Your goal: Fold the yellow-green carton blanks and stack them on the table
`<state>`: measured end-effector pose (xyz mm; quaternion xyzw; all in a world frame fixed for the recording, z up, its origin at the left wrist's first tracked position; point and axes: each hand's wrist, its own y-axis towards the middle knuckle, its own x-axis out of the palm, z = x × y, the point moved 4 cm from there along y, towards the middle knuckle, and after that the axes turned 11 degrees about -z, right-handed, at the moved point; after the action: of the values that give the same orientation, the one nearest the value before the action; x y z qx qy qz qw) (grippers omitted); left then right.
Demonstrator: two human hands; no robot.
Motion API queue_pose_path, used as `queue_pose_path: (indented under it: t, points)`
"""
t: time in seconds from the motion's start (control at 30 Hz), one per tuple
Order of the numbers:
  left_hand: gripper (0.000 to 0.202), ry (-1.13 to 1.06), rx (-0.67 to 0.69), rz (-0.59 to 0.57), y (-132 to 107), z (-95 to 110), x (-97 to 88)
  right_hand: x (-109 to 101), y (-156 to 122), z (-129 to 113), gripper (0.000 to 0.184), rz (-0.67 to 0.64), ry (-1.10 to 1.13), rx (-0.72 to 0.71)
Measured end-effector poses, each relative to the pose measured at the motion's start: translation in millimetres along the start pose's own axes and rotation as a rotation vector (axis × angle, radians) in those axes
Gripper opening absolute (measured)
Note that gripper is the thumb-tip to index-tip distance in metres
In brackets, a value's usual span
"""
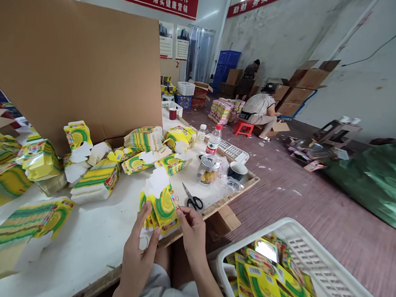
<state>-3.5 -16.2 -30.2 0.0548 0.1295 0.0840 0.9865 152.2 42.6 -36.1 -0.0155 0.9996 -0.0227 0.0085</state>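
The half-curled left hand point(136, 249) holds yellow cartons point(165, 204); the right hand point(194, 235) pinches their edge. Black-handled scissors point(194, 203) lie nearby.

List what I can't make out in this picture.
Head view:
Backs of yellow-green cartons between left hand and right hand: turned away.
Deeper layers in white plastic basket: covered by upper cartons.
Basket's near end: cut off by bottom edge.
Space behind cardboard sheet: blocked by it.

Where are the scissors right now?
In the head view, the scissors lie near the white table's right edge, just beyond the right hand, left of the lidded jar.
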Motion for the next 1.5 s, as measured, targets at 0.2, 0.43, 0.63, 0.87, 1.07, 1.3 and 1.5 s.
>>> queue_pose_path:
  t: [0.2,0.43,0.63,0.87,1.07,1.3,1.5]
  points:
    - [0.048,-0.553,-0.053,-0.024,-2,4,-6.5,-9,-21,-15,0.035,-0.061,0.307,0.123]
    - [0.041,-1.055,-0.235,-0.484,-19,11,38.1,-6,-68,-6,0.027,-0.182,0.631,0.268]
    - [0.059,-0.946,-0.171,-0.523,-29,19,40.6,-13,-77,-6,0.028,-0.166,0.588,0.270]
    - [0.043,-0.914,-0.164,-0.541,-28,25,36.9,-21,-83,-6,0.039,-0.226,0.378,0.094]
    - [0.030,-0.914,-0.321,-0.538,-30,21,53.7,-39,-100,-4,0.034,-0.094,0.134,0.154]
    - [0.061,-0.808,-0.279,-0.292,-30,21,55.2,-53,-105,-2,0.027,0.016,-0.231,-0.010]
    - [0.049,-0.679,-0.212,-0.675,-33,33,52.3,-62,-106,-18,0.043,-0.050,-0.162,-0.086]
